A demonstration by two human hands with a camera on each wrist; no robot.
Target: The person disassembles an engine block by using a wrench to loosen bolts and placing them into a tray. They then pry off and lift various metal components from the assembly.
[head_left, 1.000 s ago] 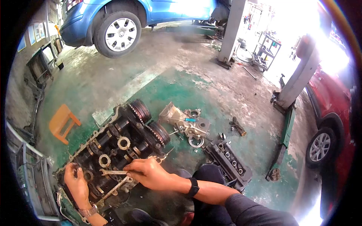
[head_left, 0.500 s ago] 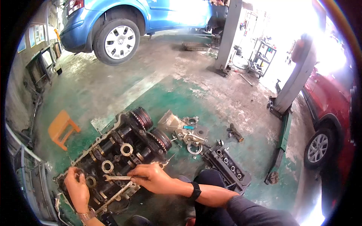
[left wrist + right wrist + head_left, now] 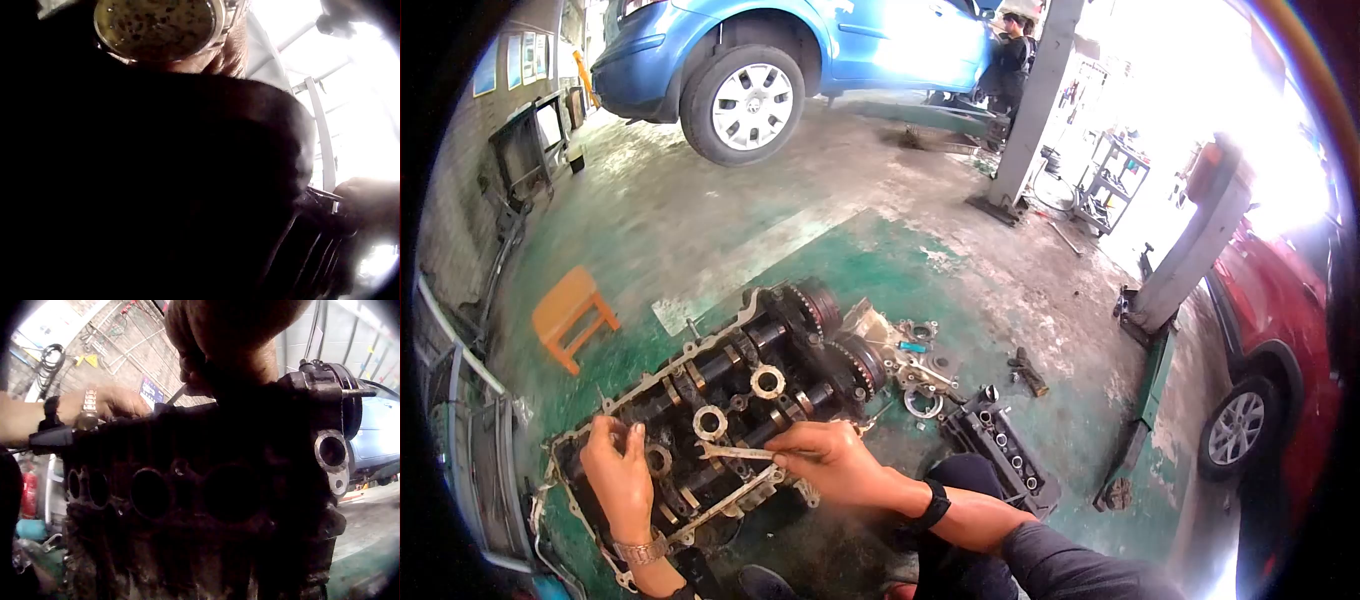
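A greasy engine [image 3: 730,390] with its camshafts exposed and two toothed sprockets [image 3: 858,368] at one end fills the lower left of the head view. My right hand [image 3: 830,462] pinches a wrench [image 3: 735,453] between thumb and fingers, its open end pointing left across the camshaft area. Over the engine's left end is my left hand [image 3: 618,480], fingers bent and thumb raised; I cannot tell whether it holds something small. Round bores [image 3: 150,494] show along the engine's dark side in the right wrist view. A wristwatch [image 3: 159,31] and dark shadow fill the left wrist view.
A valve cover [image 3: 1000,445] and a metal housing [image 3: 900,350] lie on the green floor right of the engine. An orange stool [image 3: 572,312] stands to the left. Beyond are a raised blue car [image 3: 880,45], lift posts [image 3: 1040,110], a red car [image 3: 1270,290] and a person [image 3: 1012,60].
The head view has shifted, so the engine and both hands appear further right. A person has come into view beside the blue car. My right hand keeps its grip on the wrench.
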